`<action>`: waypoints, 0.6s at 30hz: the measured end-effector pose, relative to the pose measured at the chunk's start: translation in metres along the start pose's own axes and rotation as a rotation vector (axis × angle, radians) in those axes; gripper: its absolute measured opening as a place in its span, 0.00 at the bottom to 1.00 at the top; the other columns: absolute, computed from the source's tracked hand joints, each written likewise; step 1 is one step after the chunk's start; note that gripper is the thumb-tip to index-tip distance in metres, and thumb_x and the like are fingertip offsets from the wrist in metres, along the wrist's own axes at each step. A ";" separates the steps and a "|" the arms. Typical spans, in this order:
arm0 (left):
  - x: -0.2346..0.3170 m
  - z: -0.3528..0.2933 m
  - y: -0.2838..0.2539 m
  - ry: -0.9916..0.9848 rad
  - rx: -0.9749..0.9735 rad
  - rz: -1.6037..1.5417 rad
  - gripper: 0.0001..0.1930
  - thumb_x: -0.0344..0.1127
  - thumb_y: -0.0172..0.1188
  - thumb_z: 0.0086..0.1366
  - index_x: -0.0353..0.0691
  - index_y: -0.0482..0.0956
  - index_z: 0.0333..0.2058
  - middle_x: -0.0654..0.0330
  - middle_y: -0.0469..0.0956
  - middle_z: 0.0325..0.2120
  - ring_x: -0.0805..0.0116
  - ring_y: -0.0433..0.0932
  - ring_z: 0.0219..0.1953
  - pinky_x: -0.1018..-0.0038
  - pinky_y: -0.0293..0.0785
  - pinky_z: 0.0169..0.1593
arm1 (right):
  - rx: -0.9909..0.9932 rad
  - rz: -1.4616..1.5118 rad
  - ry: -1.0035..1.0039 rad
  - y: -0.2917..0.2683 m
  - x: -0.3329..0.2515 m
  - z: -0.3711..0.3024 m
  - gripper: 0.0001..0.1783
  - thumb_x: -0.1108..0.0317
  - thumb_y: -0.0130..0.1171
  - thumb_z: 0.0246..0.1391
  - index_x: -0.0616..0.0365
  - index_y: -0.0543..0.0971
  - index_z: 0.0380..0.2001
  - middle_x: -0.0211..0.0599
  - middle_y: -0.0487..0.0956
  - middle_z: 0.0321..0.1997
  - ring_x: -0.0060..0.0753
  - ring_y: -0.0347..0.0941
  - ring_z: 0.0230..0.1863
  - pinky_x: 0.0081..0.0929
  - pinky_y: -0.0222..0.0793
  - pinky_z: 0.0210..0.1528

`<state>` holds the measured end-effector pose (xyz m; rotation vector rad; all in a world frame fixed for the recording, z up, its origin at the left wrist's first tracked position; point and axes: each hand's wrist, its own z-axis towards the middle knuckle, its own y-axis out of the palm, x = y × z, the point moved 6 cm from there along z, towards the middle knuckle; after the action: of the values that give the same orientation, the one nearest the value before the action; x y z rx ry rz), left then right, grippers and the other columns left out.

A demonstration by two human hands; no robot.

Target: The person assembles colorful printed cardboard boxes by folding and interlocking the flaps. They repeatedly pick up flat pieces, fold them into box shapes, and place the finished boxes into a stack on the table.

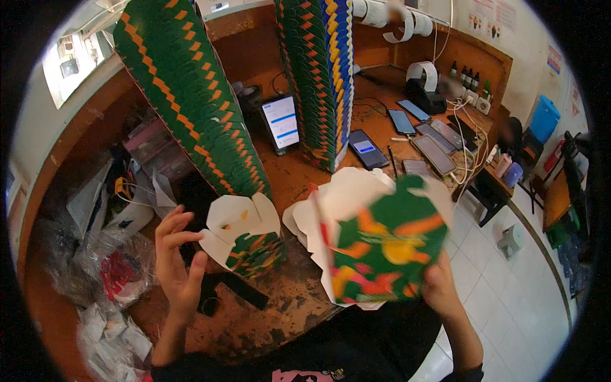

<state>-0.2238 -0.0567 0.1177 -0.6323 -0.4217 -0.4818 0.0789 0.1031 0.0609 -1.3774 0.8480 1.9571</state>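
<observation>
My right hand grips the right edge of a green paper food carton with an orange, yellow and pink pattern. The carton is held up over the table's front edge and is smeared by motion. White scalloped flaps show behind and left of it; whether they belong to it or to other cartons I cannot tell. My left hand is raised with its fingers apart, holding nothing. Just right of its fingertips, a smaller open carton with white flaps and a green patterned front stands on the worn brown table.
Two tall nested carton stacks rise behind. A lit phone stands between them. Several phones, white cables and a black receipt printer lie at the right. Plastic bags crowd the left. A black strap lies near the front.
</observation>
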 end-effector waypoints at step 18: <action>-0.142 -0.130 0.033 -0.709 -0.232 -0.168 0.42 0.38 0.71 0.46 0.36 0.53 0.54 0.52 0.63 0.49 0.59 0.67 0.51 0.64 0.65 0.54 | -0.427 -0.424 -0.431 0.137 0.046 0.123 0.56 0.47 0.68 0.33 0.65 0.51 0.60 0.55 0.65 0.49 0.52 0.61 0.51 0.35 0.54 0.57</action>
<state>-0.2915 -0.0756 -0.0641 -0.9969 -1.1075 -0.4600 -0.1099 0.1182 0.0712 -1.1598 -0.0665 2.0360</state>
